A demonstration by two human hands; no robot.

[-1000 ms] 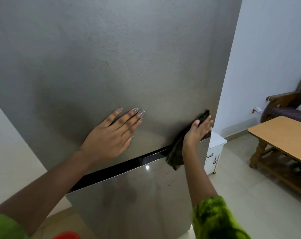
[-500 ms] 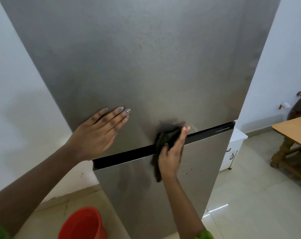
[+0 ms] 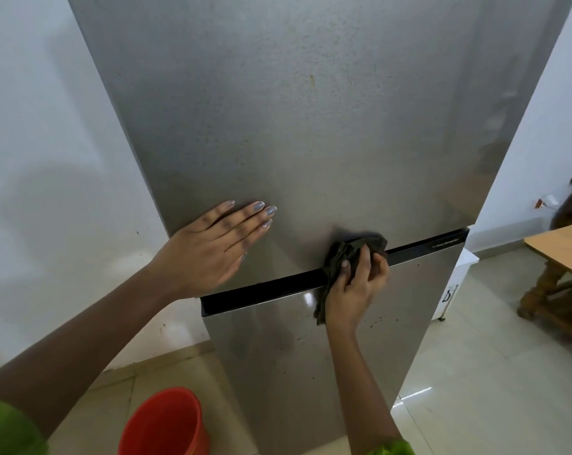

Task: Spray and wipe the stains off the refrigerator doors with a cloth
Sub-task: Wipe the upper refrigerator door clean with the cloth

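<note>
Refrigerator doors are filling your view: the upper door (image 3: 310, 126) is standing tall and grey, the lower door (image 3: 278, 372) is running down beneath it, and a black band (image 3: 261, 290) is dividing the two, slanting up toward your right. Your left grip (image 3: 209, 251) is lying flat on the upper door, fingers straight and together, holding nothing (probably just bracing you). Your right grip (image 3: 353, 290) is clamping the dark cloth (image 3: 356, 247), which is bunched and pressed against the band where the doors meet, a tail hanging down beside the wrist. Dark specks (image 3: 376, 321) are dotting the lower door just below that grip and to its right. A yellowish streak (image 3: 312, 81) is sitting well above, on the upper door. So the nearest stains are lying down and rightward from the cloth, and your right grip is much the nearer one. A short sweep down across the lower door is looking like the next call.
</note>
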